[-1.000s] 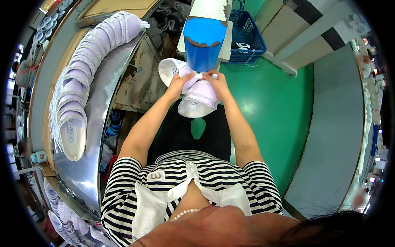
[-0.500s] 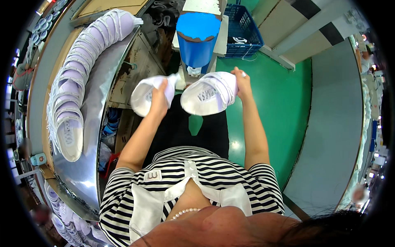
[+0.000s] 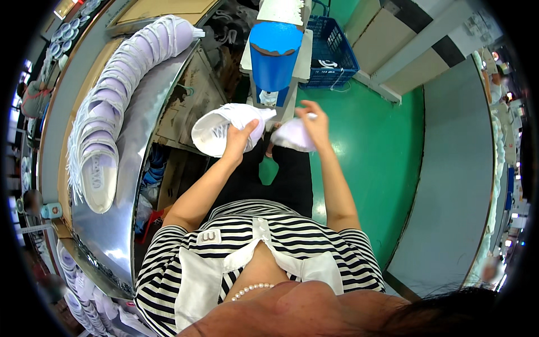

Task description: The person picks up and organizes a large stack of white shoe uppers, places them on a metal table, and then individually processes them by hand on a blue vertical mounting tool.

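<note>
My left hand grips a white and lilac shoe upper, thumb on the outside, with its opening facing up and a pale tab sticking out at the far right end. Close on the right, my right hand is closed on the end of a second lilac shoe upper, which is blurred and tipped over. The two uppers are apart, both held above my lap. Just beyond them stands a machine with a blue cylinder on it. Part of my right hand's grip is smeared by motion.
Nested shoe uppers form a long curved row on the metal-topped bench at left. A dark blue crate sits on the green floor behind the machine. A grey panel stands at right. More uppers lie at lower left.
The left hand has moved right and slightly away with its upper. My right hand has drawn left and nearer, and its upper has turned so that its open side no longer shows.
</note>
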Demonstrator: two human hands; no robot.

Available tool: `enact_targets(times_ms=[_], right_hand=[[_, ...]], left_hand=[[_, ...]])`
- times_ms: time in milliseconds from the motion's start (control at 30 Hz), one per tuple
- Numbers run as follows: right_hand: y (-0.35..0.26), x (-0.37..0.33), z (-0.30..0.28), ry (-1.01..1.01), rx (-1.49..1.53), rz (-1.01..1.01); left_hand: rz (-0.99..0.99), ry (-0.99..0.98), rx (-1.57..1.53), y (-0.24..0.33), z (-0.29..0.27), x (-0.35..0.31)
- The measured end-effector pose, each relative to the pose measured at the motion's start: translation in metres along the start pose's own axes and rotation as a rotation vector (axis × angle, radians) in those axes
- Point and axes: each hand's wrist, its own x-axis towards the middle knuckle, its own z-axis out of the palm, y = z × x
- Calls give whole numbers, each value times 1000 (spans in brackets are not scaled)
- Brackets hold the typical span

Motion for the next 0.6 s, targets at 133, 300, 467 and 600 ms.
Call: enact_targets(times_ms=[133, 300, 467, 600], right_hand=[[-26, -4, 40, -145, -9, 18], [2, 26, 52, -210, 430, 220], [17, 48, 58, -283, 608, 322], [6, 66, 50, -324, 615, 461]], left_hand=[[28, -74, 47, 5, 1, 21], [16, -156, 131, 22, -2, 52], [-21, -143, 39, 2, -10, 84], [-193, -34, -94, 4, 1, 94]])
